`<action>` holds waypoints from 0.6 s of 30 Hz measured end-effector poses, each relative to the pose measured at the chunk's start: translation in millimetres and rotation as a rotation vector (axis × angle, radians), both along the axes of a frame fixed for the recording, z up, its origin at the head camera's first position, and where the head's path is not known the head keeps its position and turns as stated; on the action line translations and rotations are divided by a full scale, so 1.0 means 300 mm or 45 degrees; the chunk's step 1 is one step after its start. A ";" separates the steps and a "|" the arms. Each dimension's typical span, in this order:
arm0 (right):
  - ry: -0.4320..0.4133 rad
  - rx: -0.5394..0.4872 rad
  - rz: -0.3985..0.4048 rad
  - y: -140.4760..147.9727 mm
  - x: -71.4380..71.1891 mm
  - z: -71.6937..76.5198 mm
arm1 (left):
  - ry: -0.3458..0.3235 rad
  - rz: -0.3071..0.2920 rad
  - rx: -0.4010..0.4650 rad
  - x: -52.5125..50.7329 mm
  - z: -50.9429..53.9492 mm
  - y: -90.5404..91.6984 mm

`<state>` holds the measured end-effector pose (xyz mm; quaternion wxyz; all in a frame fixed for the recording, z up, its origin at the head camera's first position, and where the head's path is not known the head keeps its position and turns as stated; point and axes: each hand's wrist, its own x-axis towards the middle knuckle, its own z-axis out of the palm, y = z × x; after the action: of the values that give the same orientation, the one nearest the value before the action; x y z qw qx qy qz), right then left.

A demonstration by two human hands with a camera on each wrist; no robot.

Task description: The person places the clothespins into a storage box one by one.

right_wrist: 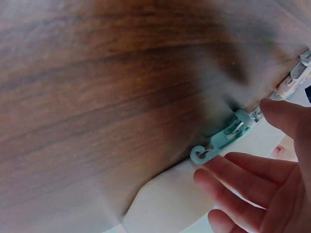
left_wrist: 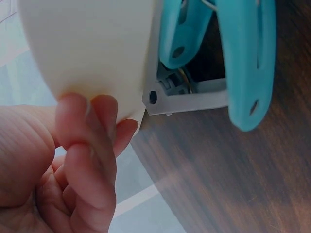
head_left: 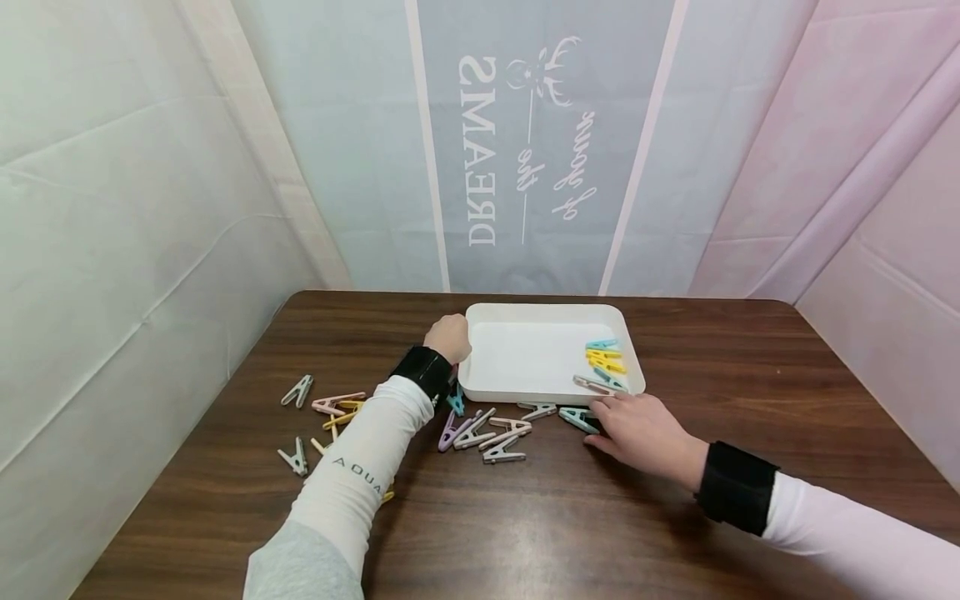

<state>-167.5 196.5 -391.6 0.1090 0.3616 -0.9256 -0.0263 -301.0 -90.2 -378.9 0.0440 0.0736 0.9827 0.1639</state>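
A white tray (head_left: 525, 358) holds several clothespins, blue, yellow and pale, along its right side. My left hand (head_left: 449, 337) grips the tray's left edge; in the left wrist view its curled fingers (left_wrist: 92, 131) meet the white wall. At the tray's front right corner, my right hand (head_left: 637, 433) reaches beside a teal clothespin (head_left: 579, 419). The right wrist view shows that teal clothespin (right_wrist: 226, 138) against the tray wall, fingertips close to one end and the thumb apart near the other. Whether the fingertips touch it is hard to tell.
In front of the tray lie purple (head_left: 452, 433), grey (head_left: 504, 451) and beige (head_left: 510, 432) clothespins, with a blue one (head_left: 456, 402) by the left wrist. More clothespins, such as a pink one (head_left: 336, 404), lie left of my left forearm. A curtain (head_left: 547, 167) hangs behind the table.
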 end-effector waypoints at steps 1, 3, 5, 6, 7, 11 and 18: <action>-0.011 0.011 -0.012 -0.002 -0.002 0.000 | 0.001 -0.001 -0.002 0.000 0.001 0.000; -0.028 0.029 -0.028 -0.005 -0.005 0.001 | 0.002 -0.005 -0.004 0.000 0.003 -0.001; -0.042 0.043 -0.038 -0.010 -0.009 0.002 | -0.001 -0.008 -0.005 0.001 0.005 -0.001; -0.046 0.048 -0.043 -0.011 -0.010 0.002 | -0.005 -0.008 -0.003 0.002 0.006 -0.001; -0.049 0.055 -0.049 -0.013 -0.012 0.003 | -0.006 -0.009 0.000 0.003 0.008 -0.001; -0.084 0.064 -0.064 -0.018 -0.017 0.005 | -0.015 -0.009 0.004 0.004 0.011 -0.001; -0.128 0.052 -0.040 -0.015 -0.019 0.019 | -0.016 -0.014 0.006 0.012 0.020 -0.003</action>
<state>-173.3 192.1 -385.8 0.0545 0.3499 -0.9348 -0.0285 -297.4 -91.0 -372.9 0.0510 0.0782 0.9816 0.1666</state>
